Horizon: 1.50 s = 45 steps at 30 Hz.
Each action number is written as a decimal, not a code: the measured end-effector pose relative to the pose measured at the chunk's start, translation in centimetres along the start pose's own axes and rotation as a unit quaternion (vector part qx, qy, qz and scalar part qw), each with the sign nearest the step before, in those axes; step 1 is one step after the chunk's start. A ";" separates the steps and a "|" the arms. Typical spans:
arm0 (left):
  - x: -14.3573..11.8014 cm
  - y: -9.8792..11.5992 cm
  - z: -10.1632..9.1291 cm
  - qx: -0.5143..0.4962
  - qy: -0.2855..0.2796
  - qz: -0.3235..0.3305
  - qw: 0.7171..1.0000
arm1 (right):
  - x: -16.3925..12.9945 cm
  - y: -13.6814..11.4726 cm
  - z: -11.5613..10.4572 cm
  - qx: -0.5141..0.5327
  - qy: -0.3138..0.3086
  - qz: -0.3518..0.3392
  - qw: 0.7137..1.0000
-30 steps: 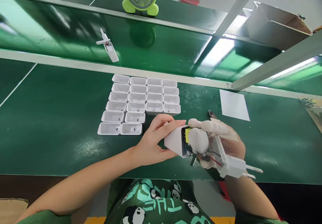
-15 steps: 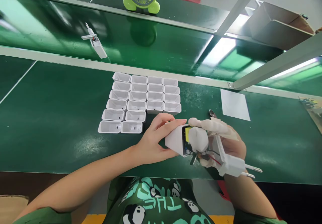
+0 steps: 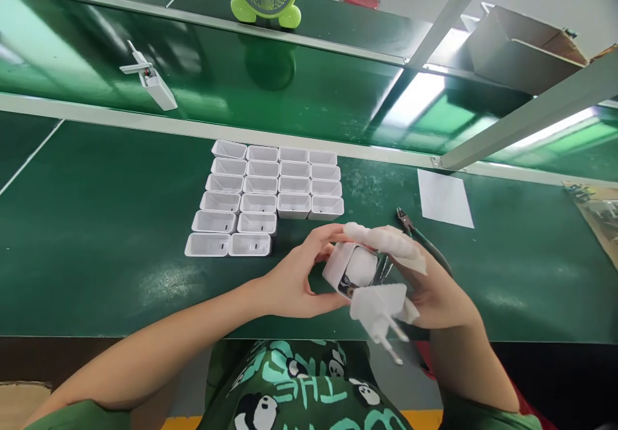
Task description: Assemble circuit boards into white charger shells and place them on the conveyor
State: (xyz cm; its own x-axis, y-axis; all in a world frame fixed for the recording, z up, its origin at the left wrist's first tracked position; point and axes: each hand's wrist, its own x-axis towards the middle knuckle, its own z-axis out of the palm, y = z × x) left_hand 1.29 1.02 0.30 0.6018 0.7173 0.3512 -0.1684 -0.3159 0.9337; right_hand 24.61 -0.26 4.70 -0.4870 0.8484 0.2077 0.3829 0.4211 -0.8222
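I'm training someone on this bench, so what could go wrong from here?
The left hand grips the open white housing, and the dark parts showing at its opening might get scraped or pinched. The plug piece sits outside the housing and could get knocked. The cutters lie close by the right hand, which might brush against them.

white housing [image 3: 334, 268] | open end facing right | white plug cap [image 3: 376, 304] | off, prongs down-right

Smooth plastic housing [image 3: 337, 264], metal plug pins [image 3: 398, 329]
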 end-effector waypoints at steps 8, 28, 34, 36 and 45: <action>-0.2 0.3 -0.1 0.070 -0.010 0.040 0.997 | -2.8 -1.5 0.7 -0.087 0.053 0.001 0.995; -0.7 1.2 0.6 0.405 0.109 0.208 0.884 | -6.3 -0.5 8.4 -0.167 0.291 0.081 0.939; -1.3 0.2 1.0 0.409 0.091 0.178 0.890 | -6.2 0.3 9.0 -0.188 0.280 0.085 0.938; -1.4 0.1 1.0 0.414 0.091 0.177 0.888 | -6.2 0.6 9.2 -0.180 0.285 0.079 0.938; -1.0 0.1 0.8 0.412 0.069 0.208 0.885 | -6.0 0.9 9.0 -0.164 0.284 0.070 0.942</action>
State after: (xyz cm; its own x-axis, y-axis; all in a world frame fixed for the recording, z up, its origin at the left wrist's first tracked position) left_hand 1.34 -0.23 0.00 0.5113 0.4836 0.7104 0.3067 -0.8749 0.3749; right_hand 20.82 -7.90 -2.06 0.0483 0.8987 0.4358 0.6794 0.2903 -0.6739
